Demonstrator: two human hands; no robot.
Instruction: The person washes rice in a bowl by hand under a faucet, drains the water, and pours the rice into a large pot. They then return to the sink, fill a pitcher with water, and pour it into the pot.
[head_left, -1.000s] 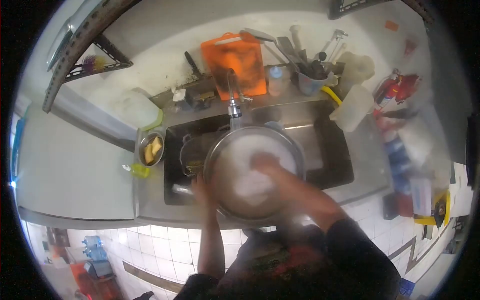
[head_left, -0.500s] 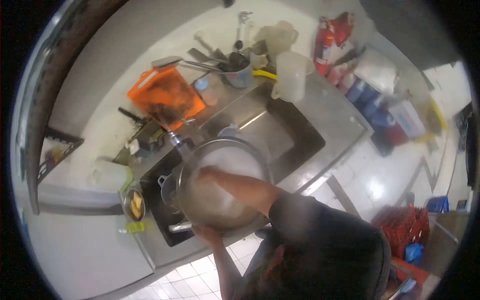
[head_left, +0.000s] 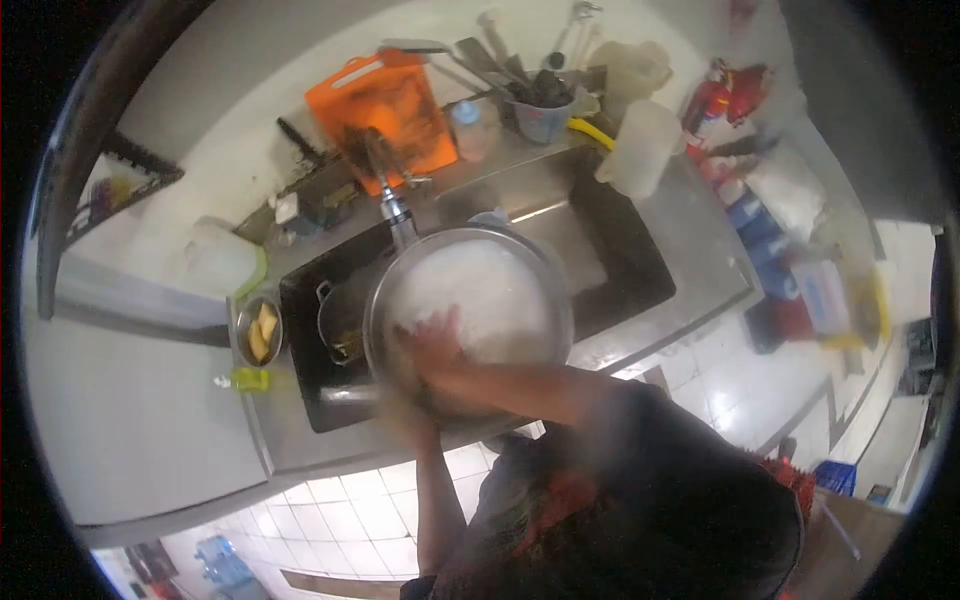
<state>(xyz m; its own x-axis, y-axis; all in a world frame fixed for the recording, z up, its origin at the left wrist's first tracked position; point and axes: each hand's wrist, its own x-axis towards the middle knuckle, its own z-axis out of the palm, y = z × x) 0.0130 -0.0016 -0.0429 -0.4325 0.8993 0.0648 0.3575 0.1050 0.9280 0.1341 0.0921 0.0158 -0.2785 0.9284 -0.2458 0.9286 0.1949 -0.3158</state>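
A large round metal bowl sits over the sink beneath the faucet, with cloudy white contents inside. My right hand reaches into the bowl, fingers spread over the left part of the white contents. At the bowl's near-left rim is my left hand, blurred, holding the edge from below. In the left basin, partly covered by the bowl, stands a pot with scraps in it.
Behind the sink stand an orange cutting board, a blue-capped bottle, a utensil container and a translucent pitcher. Left of the basin are a small bowl with yellowish pieces and a lime-green item.
My right hand has gone from a more closed shape to spread fingers, lower in the bowl. My view has shifted, so the sink and counter appear higher and tilted differently.
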